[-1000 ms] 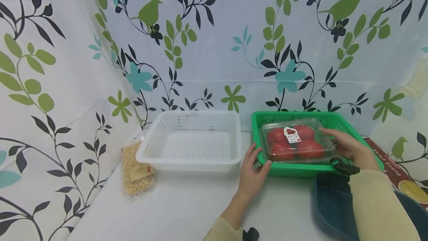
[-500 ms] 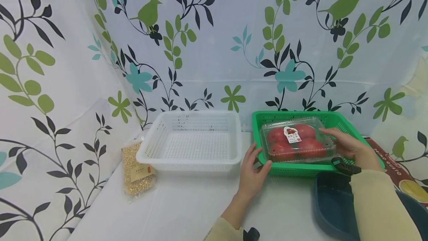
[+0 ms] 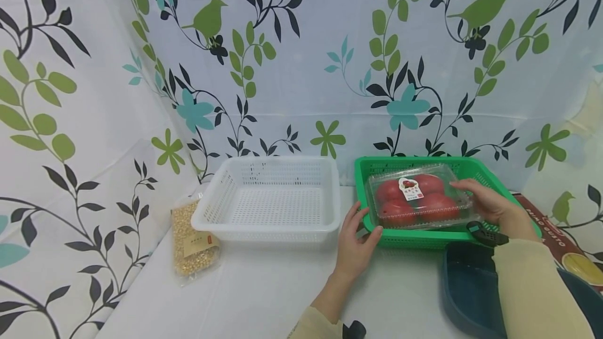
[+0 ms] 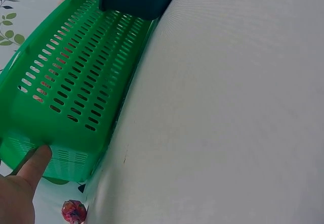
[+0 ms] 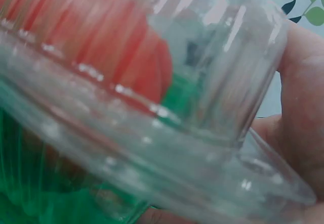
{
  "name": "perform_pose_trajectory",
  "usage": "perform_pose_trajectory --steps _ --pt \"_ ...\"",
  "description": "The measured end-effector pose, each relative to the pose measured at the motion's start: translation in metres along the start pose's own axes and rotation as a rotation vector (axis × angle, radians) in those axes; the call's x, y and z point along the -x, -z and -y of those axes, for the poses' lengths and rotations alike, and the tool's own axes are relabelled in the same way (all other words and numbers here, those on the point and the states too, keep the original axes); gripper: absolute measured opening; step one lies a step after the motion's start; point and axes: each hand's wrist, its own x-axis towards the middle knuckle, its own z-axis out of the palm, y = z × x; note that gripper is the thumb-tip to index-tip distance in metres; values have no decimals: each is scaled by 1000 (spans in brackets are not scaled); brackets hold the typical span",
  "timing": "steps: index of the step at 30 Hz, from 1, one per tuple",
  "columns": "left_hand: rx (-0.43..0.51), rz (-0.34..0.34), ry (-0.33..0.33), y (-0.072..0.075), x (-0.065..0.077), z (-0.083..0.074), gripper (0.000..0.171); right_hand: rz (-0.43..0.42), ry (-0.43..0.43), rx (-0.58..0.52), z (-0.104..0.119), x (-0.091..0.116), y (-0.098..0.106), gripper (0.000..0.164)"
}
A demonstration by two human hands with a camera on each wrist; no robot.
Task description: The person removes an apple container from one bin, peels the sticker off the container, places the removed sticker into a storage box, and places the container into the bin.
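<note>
Clear plastic clamshell (image 3: 433,202) of red tomatoes (image 3: 397,212), white sticker (image 3: 411,189) on its lid. Location: inside the green slotted basket (image 3: 414,237), lying slightly askew; cannot tell whether it rests on the basket's floor.

Right hand (image 3: 497,209) at the clamshell's 3 o'clock, fingers bent around that end, gripping it.

Left hand (image 3: 355,247) at the green basket's 8 o'clock corner: fingers loosely spread, thumb apart, touching the corner, nothing clasped.

Around the green basket, on the white-covered table (image 3: 264,292): white slotted basket (image 3: 268,227) at 9 o'clock, near; navy tub (image 3: 464,297) at 5; red-brown package (image 3: 542,217) toward 4. Bag of yellow kernels (image 3: 195,264) at the white basket's 8 o'clock.
</note>
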Motion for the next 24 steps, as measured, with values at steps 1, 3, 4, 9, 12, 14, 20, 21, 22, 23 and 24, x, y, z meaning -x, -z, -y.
perform_pose_trajectory --steps 1,3,4,9,12,14,20,21,22,23,24 --pt "-1 -1 -1 0 0 0 48 -3 -2 0 0 0 0 24" --pt "-2 1 3 0 0 -1 47 -9 -9 -1 1 0 0 25" --pt "-1 1 6 0 0 -1 47 -10 -13 1 1 0 0 25" --pt "3 3 11 0 0 -4 48 -27 -18 -1 2 1 1 22" --pt "3 -1 6 0 0 -4 48 -36 -12 -6 3 1 1 22" --pt "7 -4 1 -1 0 -4 48 -37 -9 -14 4 1 2 25" --pt "10 -5 2 -1 0 -3 48 -33 -22 -52 6 3 2 46" --pt "9 -5 2 -1 0 -3 48 -35 -22 -57 6 3 2 49" --pt "9 -4 2 -1 0 -3 48 -34 -20 -60 7 4 2 52" --pt "7 -4 2 -1 0 -3 48 -33 -17 -64 7 4 2 53" --pt "7 -3 2 -1 0 -3 48 -29 -15 -72 7 5 2 53"
